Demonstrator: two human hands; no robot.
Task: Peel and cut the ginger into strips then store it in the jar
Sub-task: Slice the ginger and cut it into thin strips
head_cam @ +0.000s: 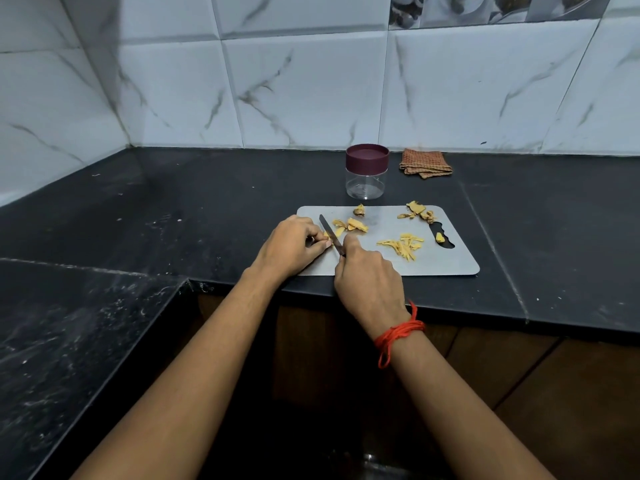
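Observation:
A grey cutting board (446, 263) lies on the black counter. My left hand (292, 245) pinches a small piece of ginger (327, 236) at the board's left end. My right hand (369, 278) grips a knife (329, 232), its blade slanting across the ginger beside my left fingertips. Peeled ginger slices (355, 225) lie just right of the blade. A pile of thin ginger strips (403, 245) sits mid-board. Peel scraps (417, 211) lie near the board's far right edge, with one more piece (440, 238) by the handle slot. The clear jar (366, 172) with a maroon lid stands shut behind the board.
A folded checked cloth (425, 163) lies by the tiled wall right of the jar. The black counter (190, 209) runs left into a corner and turns toward me. Its front edge is right under my wrists.

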